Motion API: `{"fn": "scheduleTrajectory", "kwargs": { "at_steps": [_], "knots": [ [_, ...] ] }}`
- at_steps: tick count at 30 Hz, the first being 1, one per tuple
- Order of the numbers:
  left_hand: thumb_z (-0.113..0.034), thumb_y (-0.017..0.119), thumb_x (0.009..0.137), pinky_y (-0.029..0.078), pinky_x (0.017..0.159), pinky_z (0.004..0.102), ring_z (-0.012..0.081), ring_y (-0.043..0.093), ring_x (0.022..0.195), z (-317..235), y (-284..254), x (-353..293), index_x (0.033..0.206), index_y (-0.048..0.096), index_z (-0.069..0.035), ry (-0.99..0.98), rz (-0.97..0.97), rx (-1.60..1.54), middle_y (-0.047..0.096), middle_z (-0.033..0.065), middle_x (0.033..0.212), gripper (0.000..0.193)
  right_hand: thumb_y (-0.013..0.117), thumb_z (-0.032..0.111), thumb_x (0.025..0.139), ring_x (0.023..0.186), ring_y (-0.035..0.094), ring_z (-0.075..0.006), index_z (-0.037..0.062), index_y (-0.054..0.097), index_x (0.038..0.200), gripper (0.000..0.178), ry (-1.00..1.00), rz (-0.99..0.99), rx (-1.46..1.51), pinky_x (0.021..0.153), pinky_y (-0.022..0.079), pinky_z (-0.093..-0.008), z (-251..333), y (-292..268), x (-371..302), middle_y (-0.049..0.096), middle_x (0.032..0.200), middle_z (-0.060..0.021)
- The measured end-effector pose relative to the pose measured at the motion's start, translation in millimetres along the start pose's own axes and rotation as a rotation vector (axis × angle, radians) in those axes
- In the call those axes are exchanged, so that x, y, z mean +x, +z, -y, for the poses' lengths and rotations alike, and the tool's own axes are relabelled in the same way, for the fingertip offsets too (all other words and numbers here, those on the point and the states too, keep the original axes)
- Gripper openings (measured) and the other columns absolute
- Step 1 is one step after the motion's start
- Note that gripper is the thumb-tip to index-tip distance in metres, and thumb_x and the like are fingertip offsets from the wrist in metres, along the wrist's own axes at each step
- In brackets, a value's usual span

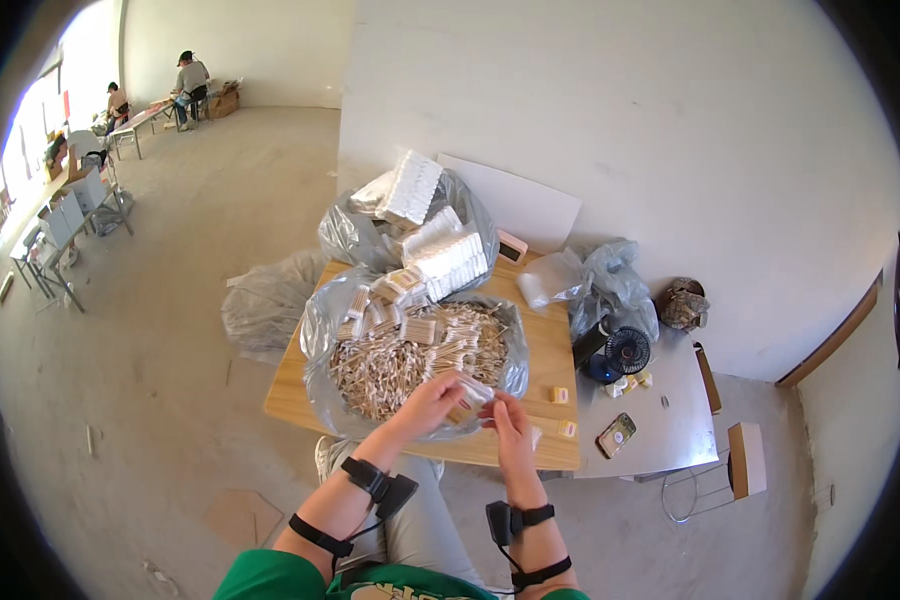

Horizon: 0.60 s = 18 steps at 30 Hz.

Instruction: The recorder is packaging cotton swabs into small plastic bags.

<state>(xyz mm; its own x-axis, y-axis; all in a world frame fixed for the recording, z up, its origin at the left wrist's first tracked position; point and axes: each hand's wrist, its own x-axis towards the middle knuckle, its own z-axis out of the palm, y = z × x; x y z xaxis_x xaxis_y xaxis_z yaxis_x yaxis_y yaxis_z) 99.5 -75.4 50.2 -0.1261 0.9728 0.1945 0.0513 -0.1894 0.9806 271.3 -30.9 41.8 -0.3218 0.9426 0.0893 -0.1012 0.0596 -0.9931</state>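
Closest in, the left hand (432,405) has its grip clamped on a small clear packet (467,403), taking it from the left. The right hand (510,418) meets the packet's right end, its fingertips drawn near one another; whether that grip pinches the plastic or merely touches it, I cannot tell. The packet is above the front part of the wooden worktop (543,345), over the near side of a plastic bag (316,385). Between this bag and the worktop's right edge runs a strip of bare wood, leaving room beside the right hand. On that strip sit two small yellow-and-white boxes (560,395), the nearer one close to the near right corner. More bare wood shows at the near left corner, but farther back the bag comes close to the left edge. Inside it lies a broad heap of loose cotton swabs (375,372), with bundled ones on top toward the back. Past the right edge, a grey worktop (670,430) bears a phone (616,436) and, farther back, a black fan (628,351). Toward the wooden worktop's far edge, stacked white packs (448,262) rise from another plastic bag (345,235).
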Motion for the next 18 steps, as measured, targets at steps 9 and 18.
{"fn": "scheduleTrajectory", "kwargs": {
  "at_steps": [9,18],
  "knots": [
    [-0.023,0.053,0.093,0.045,0.059,0.0326,0.0169,0.058,0.066,-10.7,0.8,-24.9,0.094,0.059,-0.003,0.198,-0.449,0.576,0.057,0.0115,0.073,0.021,0.063,0.003,0.081,0.067,0.057,-0.0236,0.0007,0.063,0.086,0.006,-0.634,-0.048,-0.685,0.058,0.046,-0.0328,28.4,38.1,-1.2,0.059,0.076,-0.0101],
    [-0.024,0.053,0.091,0.041,0.057,0.0238,0.0088,0.051,0.061,-13.0,-2.8,-34.2,0.081,0.06,-0.002,-0.348,-0.218,-0.439,0.057,0.0001,0.07,0.025,0.063,-0.004,0.072,0.076,0.057,-0.0292,0.0006,0.064,0.095,0.023,-0.913,0.13,-0.898,0.064,0.048,-0.0368,46.1,50.6,-18.9,0.057,0.083,-0.0116]
  ]
}}
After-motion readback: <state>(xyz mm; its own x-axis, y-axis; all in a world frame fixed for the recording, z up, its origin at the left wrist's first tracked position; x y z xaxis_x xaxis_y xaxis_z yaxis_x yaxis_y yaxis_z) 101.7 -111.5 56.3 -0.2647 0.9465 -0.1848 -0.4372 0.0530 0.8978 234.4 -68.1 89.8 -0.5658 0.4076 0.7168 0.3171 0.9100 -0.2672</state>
